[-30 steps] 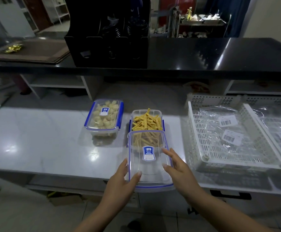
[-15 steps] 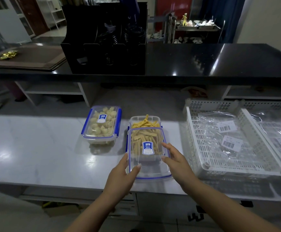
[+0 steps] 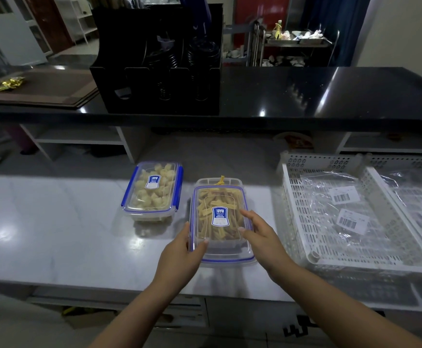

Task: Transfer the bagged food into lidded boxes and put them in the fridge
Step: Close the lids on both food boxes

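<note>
Clear lid (image 3: 220, 223) with blue seal and blue label held over open box (image 3: 218, 183) of yellow food strips, covering most of it, far rim still exposed. Left hand (image 3: 179, 256) grips lid's left edge, thumb on top; right hand (image 3: 261, 238) grips right edge. Box sits on pale counter (image 3: 54, 222). Closed box (image 3: 152, 192) of pale chunks just left. White slotted basket (image 3: 305, 222) with empty bags (image 3: 343, 204) at right.

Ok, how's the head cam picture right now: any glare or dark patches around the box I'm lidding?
Head view: dim overall, wide-angle bend at the edges. Glare spots sit on the white counter left of the work, not on the lid. The yellow strips read clearly through it. Both hands, left hand and right hand, look sharp; the black upper counter shows reflections.
</note>
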